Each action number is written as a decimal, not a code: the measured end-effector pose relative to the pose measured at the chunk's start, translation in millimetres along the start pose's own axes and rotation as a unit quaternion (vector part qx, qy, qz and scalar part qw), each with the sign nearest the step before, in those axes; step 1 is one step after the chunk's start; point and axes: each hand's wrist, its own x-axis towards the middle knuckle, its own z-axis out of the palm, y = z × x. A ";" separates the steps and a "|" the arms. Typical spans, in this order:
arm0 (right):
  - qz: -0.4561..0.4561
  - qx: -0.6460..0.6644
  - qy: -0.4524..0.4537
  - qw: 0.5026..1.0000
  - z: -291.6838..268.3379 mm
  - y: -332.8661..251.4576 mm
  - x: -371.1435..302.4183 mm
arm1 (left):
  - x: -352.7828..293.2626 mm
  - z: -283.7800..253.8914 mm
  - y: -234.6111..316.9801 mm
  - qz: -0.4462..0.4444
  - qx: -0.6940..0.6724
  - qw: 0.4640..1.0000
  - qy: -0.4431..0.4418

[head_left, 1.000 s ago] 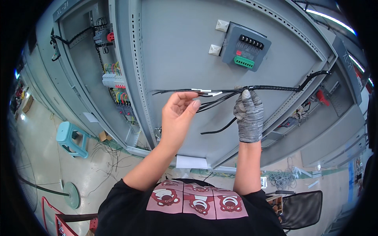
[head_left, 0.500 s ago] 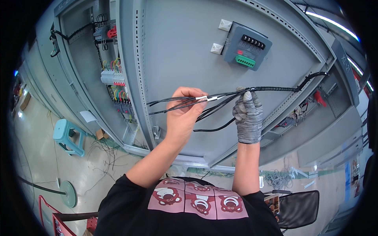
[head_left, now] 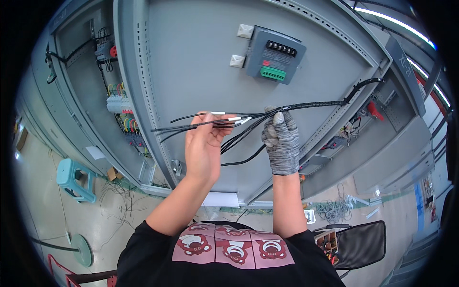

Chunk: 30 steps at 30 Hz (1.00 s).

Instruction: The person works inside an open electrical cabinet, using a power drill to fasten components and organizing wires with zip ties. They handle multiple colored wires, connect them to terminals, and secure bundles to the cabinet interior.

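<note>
A wrapped black cable bundle (head_left: 318,104) runs from the upper right of a grey cabinet door to my right hand (head_left: 281,143). That hand wears a grey knitted glove and is closed round the bundle where it fans out into loose black wires (head_left: 239,138). Bare, my left hand (head_left: 204,143) pinches several of the wires near white marker sleeves (head_left: 234,119). Their free ends stick out to the left past its fingers. Other wires droop between the two hands, one curving low below my right hand. Behind my left fingers, part of the wires is hidden.
A grey meter (head_left: 275,55) with a green terminal block sits on the door (head_left: 201,57). At left an open cabinet holds breakers (head_left: 118,104). A teal stool (head_left: 76,179), wire scraps (head_left: 334,210) and a black mesh chair (head_left: 361,248) stand or lie on the floor.
The view has shifted, so the door and meter appear farther left. My left fingers have moved along the wires, and the white sleeves now lie more spread apart. My right hand keeps its grip.
</note>
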 end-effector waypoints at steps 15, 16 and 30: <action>0.000 -0.015 0.026 1.000 9.7 -6.1 -1.6 | 19.0 -10.1 5.5 0.254 0.341 0.882 -0.201; 0.000 -0.018 0.021 1.000 9.4 -6.1 -1.4 | 19.5 -11.4 6.3 0.262 0.334 0.879 -0.215; 0.062 -0.117 0.031 0.991 4.3 -15.8 0.3 | 28.1 -23.9 13.4 0.101 0.281 0.934 -0.197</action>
